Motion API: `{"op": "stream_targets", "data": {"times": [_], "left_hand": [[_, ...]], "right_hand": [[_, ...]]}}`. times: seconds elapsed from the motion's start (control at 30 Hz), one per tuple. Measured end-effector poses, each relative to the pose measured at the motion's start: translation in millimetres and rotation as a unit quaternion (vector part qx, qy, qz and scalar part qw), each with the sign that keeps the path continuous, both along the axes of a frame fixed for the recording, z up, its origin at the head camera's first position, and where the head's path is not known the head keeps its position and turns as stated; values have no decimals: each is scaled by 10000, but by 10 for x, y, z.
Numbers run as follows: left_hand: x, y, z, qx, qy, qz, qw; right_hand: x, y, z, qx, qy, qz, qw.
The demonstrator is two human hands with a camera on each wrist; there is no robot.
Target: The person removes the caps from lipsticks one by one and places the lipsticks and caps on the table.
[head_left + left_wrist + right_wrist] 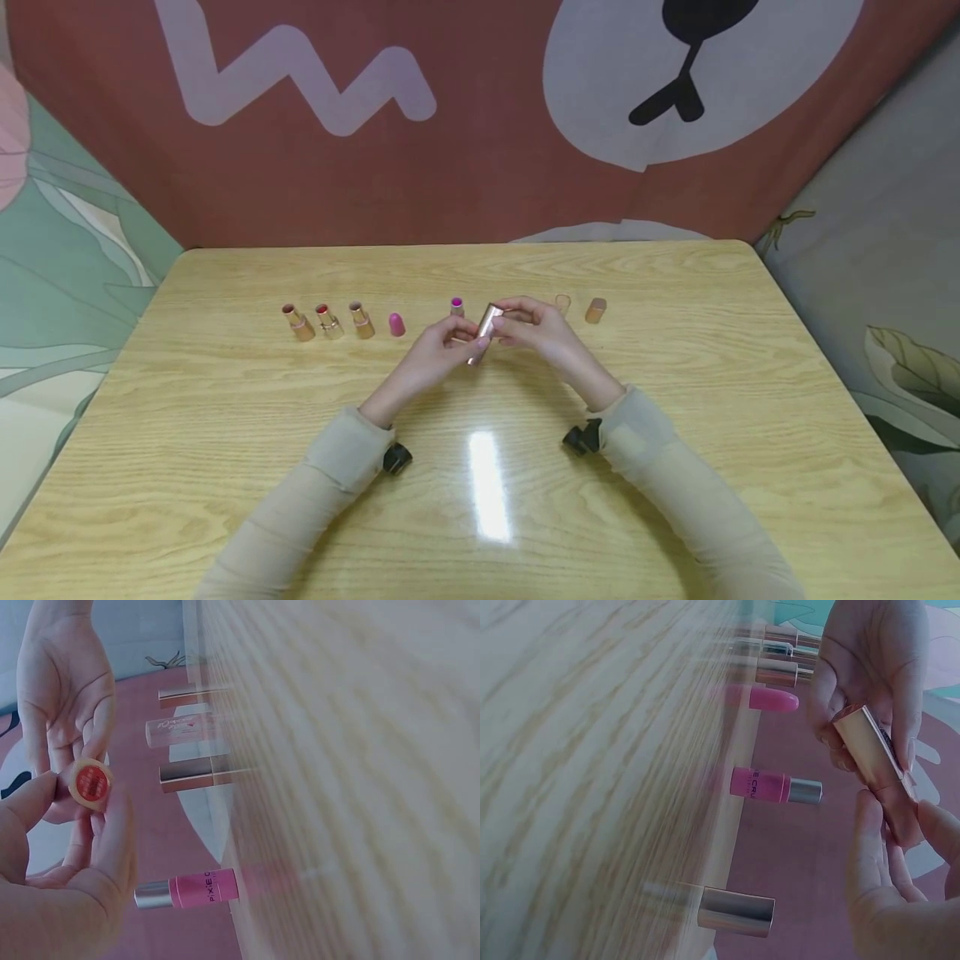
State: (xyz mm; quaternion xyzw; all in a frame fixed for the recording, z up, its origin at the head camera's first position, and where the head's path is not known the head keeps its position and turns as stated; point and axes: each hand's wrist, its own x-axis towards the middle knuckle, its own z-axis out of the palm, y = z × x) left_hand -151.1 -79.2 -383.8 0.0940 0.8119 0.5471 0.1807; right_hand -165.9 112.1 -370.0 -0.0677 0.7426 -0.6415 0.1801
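A shiny rose-gold lipstick tube (488,320) is held aslant between both hands above the table. My left hand (435,350) pinches its lower part, where the left wrist view shows a round red label (93,784) on the end. At the upper end my right hand (546,332) grips the tube between thumb and fingers. Beyond the hands stands an uncapped magenta lipstick (457,305) with a silver collar and a pink lettered base. A pink rounded cap (397,324) stands to its left.
Three uncapped gold lipsticks stand at the left: a dark one (299,325), a red one (329,322) and a brownish one (362,322). Right of the hands are a clear cap (562,304) and a gold cap (596,311). Another gold cap (187,774) shows in the left wrist view.
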Motion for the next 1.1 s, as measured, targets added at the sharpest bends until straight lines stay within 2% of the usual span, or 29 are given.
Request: {"op": "stream_targets", "data": {"times": [0.37,0.63,1.1], "left_hand": [[-2,5,-11,292,83,123,9995],[-9,15,-16,571,147,146,9982],[-8,25,37,513,125,302,9981]], "right_hand": [[3,20,17,-3,53,92,9999],[-6,22,15,59,104,-13,9999],[0,24,19,-161,121,-89,9998]]}}
